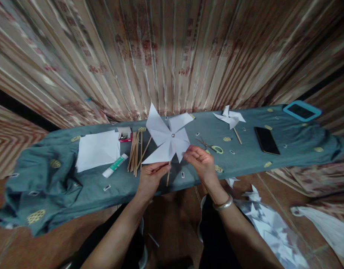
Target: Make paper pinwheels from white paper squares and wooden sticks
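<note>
A white paper pinwheel (172, 136) with a round metal pin at its centre is held up over the cloth-covered table. My left hand (153, 175) is closed around its thin wooden stick (168, 177), just below the blades. At the lower right blade, my right hand (200, 160) pinches the paper edge between thumb and fingers. Left of the pinwheel lie several wooden sticks (135, 151). Scissors (209, 145) with light green handles rest right of my right hand.
On the table (90, 186) lie white paper sheets (97, 149), a glue stick (115, 165), a small red box (125, 135) of metal pins, a smaller pinwheel (230, 118), a black phone (266, 140) and a blue-framed tablet (301, 111). A bag of folded paper (273, 228) sits on the floor.
</note>
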Tool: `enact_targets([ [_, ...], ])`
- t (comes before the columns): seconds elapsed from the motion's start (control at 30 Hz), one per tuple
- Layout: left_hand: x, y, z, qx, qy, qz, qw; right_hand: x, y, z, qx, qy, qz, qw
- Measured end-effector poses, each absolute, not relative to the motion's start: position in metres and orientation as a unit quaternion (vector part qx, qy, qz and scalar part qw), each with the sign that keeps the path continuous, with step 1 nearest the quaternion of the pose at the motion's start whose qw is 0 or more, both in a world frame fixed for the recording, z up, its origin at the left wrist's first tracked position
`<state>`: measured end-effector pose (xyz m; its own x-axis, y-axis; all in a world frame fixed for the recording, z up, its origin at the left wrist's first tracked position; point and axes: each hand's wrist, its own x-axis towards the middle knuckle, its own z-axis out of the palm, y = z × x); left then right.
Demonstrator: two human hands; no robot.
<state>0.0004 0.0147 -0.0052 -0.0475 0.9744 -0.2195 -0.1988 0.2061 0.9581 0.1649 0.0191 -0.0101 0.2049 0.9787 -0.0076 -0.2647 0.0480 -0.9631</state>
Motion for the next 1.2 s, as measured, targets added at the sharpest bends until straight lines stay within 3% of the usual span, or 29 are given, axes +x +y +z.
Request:
enact_targets([
  [0.37, 0.0, 0.017, -0.01, 0.38, 0.496, 0.505, 0.596, 0.153, 0.01, 0.0, -0.469, -0.334, 0.584, 0.573],
  [1.2, 0.0, 0.017, -0.013, 0.367, 0.503, 0.506, 0.597, 0.161, 0.008, 0.007, -0.411, -0.28, 0.65, 0.575],
])
